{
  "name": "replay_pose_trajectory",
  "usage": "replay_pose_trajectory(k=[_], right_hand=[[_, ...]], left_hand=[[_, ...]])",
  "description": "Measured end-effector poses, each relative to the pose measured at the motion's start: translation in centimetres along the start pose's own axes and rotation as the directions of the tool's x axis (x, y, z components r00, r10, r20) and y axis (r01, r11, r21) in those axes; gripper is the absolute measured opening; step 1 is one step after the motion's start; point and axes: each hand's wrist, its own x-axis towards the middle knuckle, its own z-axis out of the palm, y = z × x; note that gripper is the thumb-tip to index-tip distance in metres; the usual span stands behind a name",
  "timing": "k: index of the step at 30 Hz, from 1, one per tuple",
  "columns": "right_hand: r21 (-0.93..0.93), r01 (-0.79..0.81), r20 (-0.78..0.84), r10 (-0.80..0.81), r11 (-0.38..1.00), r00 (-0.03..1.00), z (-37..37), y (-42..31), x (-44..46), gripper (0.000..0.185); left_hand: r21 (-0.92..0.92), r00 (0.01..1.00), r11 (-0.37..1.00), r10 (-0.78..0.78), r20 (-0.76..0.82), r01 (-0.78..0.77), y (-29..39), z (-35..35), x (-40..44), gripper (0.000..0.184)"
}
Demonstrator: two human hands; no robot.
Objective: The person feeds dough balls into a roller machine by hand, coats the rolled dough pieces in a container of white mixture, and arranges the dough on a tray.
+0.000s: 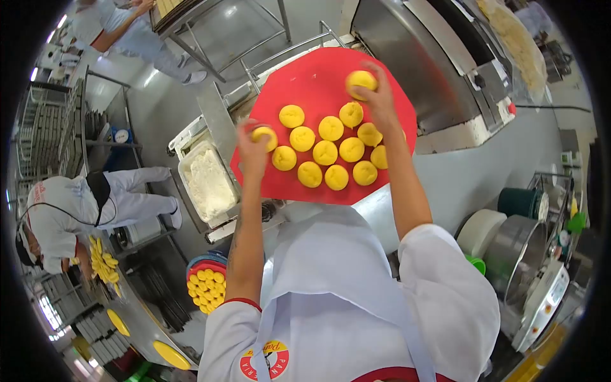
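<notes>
A red sheet or board lies in front of me with several round yellow dough balls spread over it. At its left side my left hand is closed around a yellow dough ball. Toward the upper right, my right hand, slightly blurred, grips another dough ball above the red surface. The tops of several balls look dimpled or cracked.
Left of the red board stands a white tub of flour-like powder. A round container of yellow balls is near my left elbow. Metal machinery borders the upper right. A co-worker bends over yellow pieces at left; another person stands farther off.
</notes>
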Motion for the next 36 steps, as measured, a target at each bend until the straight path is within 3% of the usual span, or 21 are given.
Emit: replay_pose_trajectory(k=[2, 3, 4, 5, 6, 9, 12, 15, 17, 18, 19, 20, 23, 24, 25, 27, 29, 31, 32, 35, 36], right_hand=[[-0.002, -0.108, 0.031, 0.108, 0.994, 0.994, -3.0, -4.9, -0.4, 0.064], [-0.354, -0.106, 0.134, 0.163, 0.929, 0.978, -3.9, -4.5, 0.2, 0.065], [-0.659, -0.048, 0.213, 0.246, 0.751, 0.946, -4.5, -3.7, 1.0, 0.066], [-0.87, 0.061, 0.259, 0.348, 0.489, 0.901, -4.4, -2.9, 1.4, 0.067], [-0.901, 0.126, 0.3, 0.384, 0.416, 0.873, -3.5, -2.6, 0.8, 0.062], [-0.808, 0.264, 0.44, 0.243, 0.527, 0.864, -3.2, -1.8, 1.7, 0.054], [-0.618, -0.055, 0.301, 0.301, 0.784, 0.905, -4.8, -3.3, 0.8, 0.045], [-0.1, -0.128, -0.044, 0.124, 0.987, 0.991, -8.5, -6.2, -1.7, 0.044], [-0.254, 0.05, -0.23, -0.111, 0.966, 0.967, -12.4, -12.5, -0.3, 0.045], [-0.328, 0.125, -0.291, -0.226, 0.936, 0.93, -14.2, -15.9, 0.4, 0.046], [-0.401, 0.323, -0.314, -0.46, 0.857, 0.831, -16.8, -18.2, 2.9, 0.049], [-0.507, 0.239, -0.424, -0.481, 0.828, 0.767, -18.7, -21.1, 5.2, 0.051], [-0.704, 0.302, -0.355, -0.687, 0.643, 0.634, -24.9, -25.5, 15.4, 0.057], [-0.684, 0.16, -0.339, -0.505, 0.712, 0.794, -25.3, -26.3, 17.8, 0.056], [-0.783, 0.339, -0.164, -0.699, 0.521, 0.697, -27.4, -22.8, 23.6, 0.055], [-0.864, 0.336, 0.118, -0.497, 0.376, 0.86, -28.0, -17.9, 27.6, 0.069], [-0.874, 0.288, 0.131, -0.381, 0.391, 0.915, -29.3, -15.0, 30.1, 0.075], [-0.743, 0.109, -0.046, -0.213, 0.661, 0.976, -30.4, -17.2, 29.9, 0.069], [-0.535, 0.127, 0.117, -0.075, 0.835, 0.99, -31.9, -17.7, 30.7, 0.062], [-0.221, 0.341, 0.156, -0.312, 0.914, 0.937, -35.3, -19.0, 32.1, 0.059], [-0.363, 0.427, 0.121, -0.412, 0.828, 0.903, -35.8, -21.8, 30.1, 0.057]], left_hand=[[-0.096, 0.99, 0.985, -0.142, 0.028, 0.144, 0.8, -1.5, 2.3, 0.044], [-0.145, 0.977, 0.966, -0.208, 0.055, 0.214, 1.9, -1.0, 3.5, 0.046], [0.211, 0.976, 0.965, -0.182, 0.117, 0.155, 2.5, 0.4, 4.7, 0.048], [0.539, 0.967, 0.84, -0.181, 0.179, 0.057, 4.3, 2.5, 5.8, 0.05], [0.79, 0.95, 0.609, -0.205, 0.237, -0.066, 5.2, 3.7, 6.3, 0.052], [0.841, 0.838, 0.299, -0.183, 0.514, -0.451, 3.2, 4.9, 6.4, 0.056], [0.661, 0.865, 0.711, -0.152, 0.479, -0.241, 1.9, 3.1, 7.6, 0.057], [0.228, 0.82, 0.969, -0.205, 0.535, 0.094, 6.6, 2.9, 4.7, 0.08], [0.723, 0.751, 0.633, -0.326, 0.574, -0.277, 7.1, 3.5, 2.6, 0.095], [0.86, 0.733, 0.374, -0.464, 0.498, -0.348, 8.3, 5.6, 1.5, 0.081], [0.86, 0.774, 0.284, -0.38, 0.506, -0.423, 7.0, 4.9, 0.7, 0.075], [0.862, 0.812, 0.181, -0.288, 0.507, -0.474, 5.8, 4.5, 0.7, 0.069], [0.853, 0.782, 0.219, -0.34, 0.522, -0.474, 8.6, 6.5, 0.0, 0.059], [0.871, 0.806, 0.221, -0.331, 0.491, -0.439, 8.9, 7.2, -0.3, 0.055], [0.886, 0.823, 0.227, -0.331, 0.461, -0.405, 9.0, 7.5, -0.9, 0.052], [0.911, 0.854, 0.256, -0.335, 0.398, -0.324, 9.5, 8.4, -2.4, 0.046], [0.922, 0.891, 0.303, -0.306, 0.335, -0.243, 10.2, 9.3, -2.5, 0.042], [0.915, 0.949, 0.358, -0.175, 0.262, -0.186, 9.8, 9.0, -2.6, 0.039], [0.897, 0.973, 0.432, -0.147, 0.175, -0.097, 10.0, 8.7, -2.8, 0.039], [0.863, 0.989, 0.491, 0.134, 0.055, -0.115, 11.9, 8.3, -3.7, 0.037], [0.846, 0.967, 0.52, 0.256, -0.019, -0.121, 11.7, 7.4, -4.3, 0.039]])
